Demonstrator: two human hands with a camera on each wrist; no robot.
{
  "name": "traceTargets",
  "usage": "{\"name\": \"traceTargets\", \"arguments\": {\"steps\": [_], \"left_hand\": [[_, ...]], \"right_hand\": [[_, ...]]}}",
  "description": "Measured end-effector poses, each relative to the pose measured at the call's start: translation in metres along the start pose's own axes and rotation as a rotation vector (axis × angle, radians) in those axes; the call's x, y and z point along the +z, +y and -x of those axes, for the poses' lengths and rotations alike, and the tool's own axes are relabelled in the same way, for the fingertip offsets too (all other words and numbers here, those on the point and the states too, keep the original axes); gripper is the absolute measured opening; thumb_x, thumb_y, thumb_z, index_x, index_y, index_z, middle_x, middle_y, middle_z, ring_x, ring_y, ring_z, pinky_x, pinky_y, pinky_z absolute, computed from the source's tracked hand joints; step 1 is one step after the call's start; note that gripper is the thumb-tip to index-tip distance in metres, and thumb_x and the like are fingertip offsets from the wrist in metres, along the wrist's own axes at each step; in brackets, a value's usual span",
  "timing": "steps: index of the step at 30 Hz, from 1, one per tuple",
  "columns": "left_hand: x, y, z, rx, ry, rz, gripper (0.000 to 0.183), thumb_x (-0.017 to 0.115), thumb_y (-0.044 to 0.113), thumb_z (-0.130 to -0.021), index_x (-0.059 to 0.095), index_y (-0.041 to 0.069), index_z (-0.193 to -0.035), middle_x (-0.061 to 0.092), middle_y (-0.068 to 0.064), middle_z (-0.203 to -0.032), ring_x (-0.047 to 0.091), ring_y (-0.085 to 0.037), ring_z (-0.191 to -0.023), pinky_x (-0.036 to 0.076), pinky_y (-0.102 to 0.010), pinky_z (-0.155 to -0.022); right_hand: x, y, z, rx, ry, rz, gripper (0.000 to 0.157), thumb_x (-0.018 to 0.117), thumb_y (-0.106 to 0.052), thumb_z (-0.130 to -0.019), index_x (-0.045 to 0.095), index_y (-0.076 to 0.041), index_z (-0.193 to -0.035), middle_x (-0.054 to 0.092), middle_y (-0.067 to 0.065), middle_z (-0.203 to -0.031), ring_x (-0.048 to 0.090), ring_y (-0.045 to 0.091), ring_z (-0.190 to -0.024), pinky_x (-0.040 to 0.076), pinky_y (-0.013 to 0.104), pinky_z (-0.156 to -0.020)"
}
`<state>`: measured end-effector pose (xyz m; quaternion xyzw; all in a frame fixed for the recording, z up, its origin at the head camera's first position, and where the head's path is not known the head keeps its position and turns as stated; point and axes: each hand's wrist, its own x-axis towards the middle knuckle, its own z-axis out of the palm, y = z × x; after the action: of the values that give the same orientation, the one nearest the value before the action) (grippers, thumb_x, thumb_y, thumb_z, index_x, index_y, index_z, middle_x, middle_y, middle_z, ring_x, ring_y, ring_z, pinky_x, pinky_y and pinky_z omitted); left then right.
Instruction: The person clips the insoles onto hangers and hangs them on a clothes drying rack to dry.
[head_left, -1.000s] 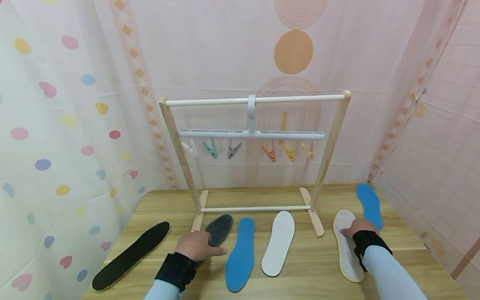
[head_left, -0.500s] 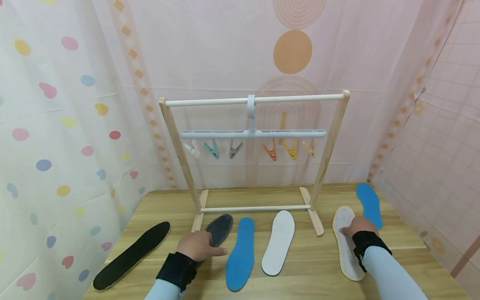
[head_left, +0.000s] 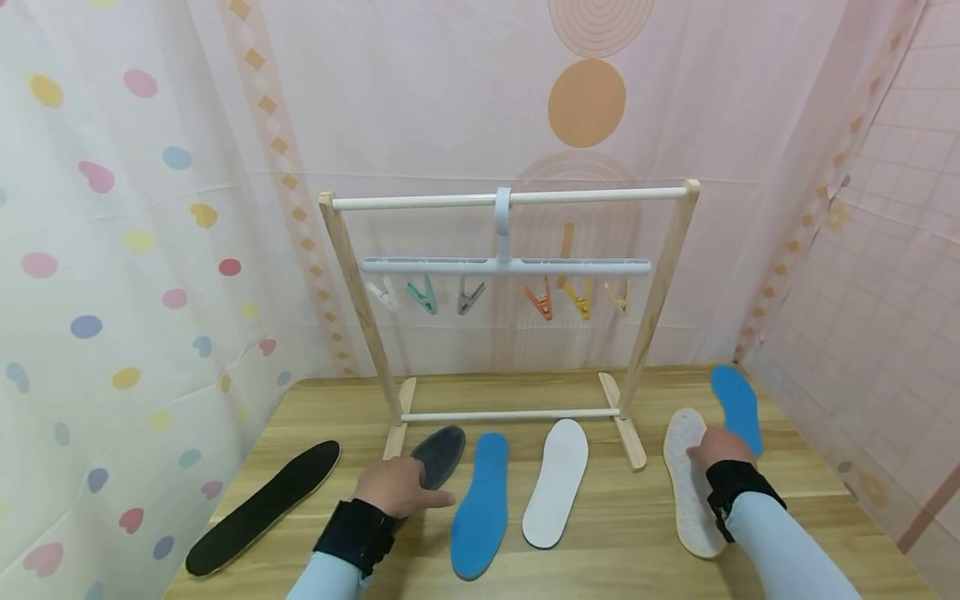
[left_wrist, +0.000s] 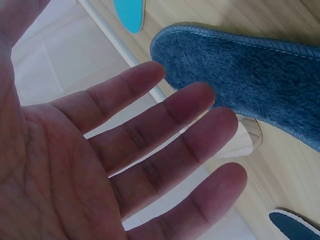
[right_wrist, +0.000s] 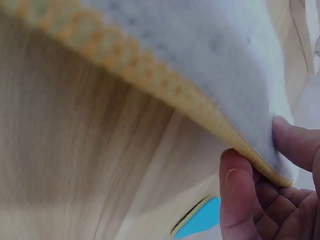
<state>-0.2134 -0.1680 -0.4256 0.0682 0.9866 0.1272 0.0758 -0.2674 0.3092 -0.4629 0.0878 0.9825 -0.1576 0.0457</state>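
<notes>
In the head view my left hand (head_left: 397,487) is over a dark grey insole (head_left: 441,454). Its fingers are straight and spread in the left wrist view, where the fuzzy insole (left_wrist: 235,70) with stitched edging lies past the fingertips. My right hand (head_left: 723,450) pinches the edge of a light grey felt insole (head_left: 688,492) at the right of the table. Seen from the right wrist, the thumb presses on its upper face with curled fingers under the yellow stitched edge (right_wrist: 175,92), which is raised off the wood.
A wooden rack (head_left: 667,300) carries a light blue hanger (head_left: 555,267) with several coloured clips (head_left: 540,298). Around my hands lie a black insole (head_left: 262,508), a blue insole (head_left: 480,508), a white insole (head_left: 557,483) and another blue insole (head_left: 738,408) at the back right.
My right hand has closed its grip on the light grey insole, whose far end has shifted slightly upward in view. The left hand has stayed almost in place.
</notes>
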Motion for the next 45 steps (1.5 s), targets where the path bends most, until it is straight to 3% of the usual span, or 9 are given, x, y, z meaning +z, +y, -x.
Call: {"name": "traceTargets", "arguments": {"steps": [10, 22, 32, 45], "left_hand": [[-0.004, 0.004, -0.001, 0.005, 0.004, 0.003, 0.057, 0.066, 0.062, -0.065, 0.065, 0.007, -0.076, 0.054, -0.003, -0.065, 0.048, -0.018, -0.055, 0.039, -0.035, -0.048], [-0.009, 0.007, 0.000, 0.011, 0.000, -0.017, 0.056, 0.065, 0.064, -0.066, 0.064, 0.008, -0.073, 0.052, -0.002, -0.062, 0.048, -0.018, -0.053, 0.038, -0.033, -0.047], [-0.010, 0.008, 0.001, 0.028, 0.006, -0.011, 0.054, 0.066, 0.061, -0.067, 0.065, 0.007, -0.075, 0.054, -0.002, -0.064, 0.048, -0.018, -0.054, 0.039, -0.034, -0.048], [-0.008, 0.007, -0.002, 0.037, 0.023, -0.010, 0.055, 0.066, 0.062, -0.066, 0.065, 0.007, -0.075, 0.054, -0.002, -0.064, 0.048, -0.018, -0.054, 0.038, -0.034, -0.048]], "right_hand": [[-0.008, -0.005, 0.007, -0.006, 0.027, -0.052, 0.026, 0.049, -0.014, -0.087, 0.055, 0.000, -0.066, 0.048, 0.009, -0.058, 0.046, 0.025, -0.053, 0.037, 0.036, -0.051], [-0.021, -0.023, 0.015, -0.083, 0.077, -0.108, 0.028, 0.050, -0.013, -0.088, 0.055, 0.014, -0.093, 0.054, 0.015, -0.072, 0.049, 0.027, -0.061, 0.039, 0.038, -0.057], [-0.027, -0.038, 0.028, -0.125, 0.146, -0.124, 0.023, 0.052, -0.012, -0.088, 0.057, 0.010, -0.090, 0.053, 0.011, -0.066, 0.047, 0.024, -0.056, 0.038, 0.037, -0.053], [-0.023, -0.053, 0.040, -0.173, 0.304, -0.138, 0.026, 0.054, -0.010, -0.084, 0.059, 0.011, -0.099, 0.061, 0.023, -0.082, 0.054, 0.029, -0.062, 0.043, 0.044, -0.059]]}}
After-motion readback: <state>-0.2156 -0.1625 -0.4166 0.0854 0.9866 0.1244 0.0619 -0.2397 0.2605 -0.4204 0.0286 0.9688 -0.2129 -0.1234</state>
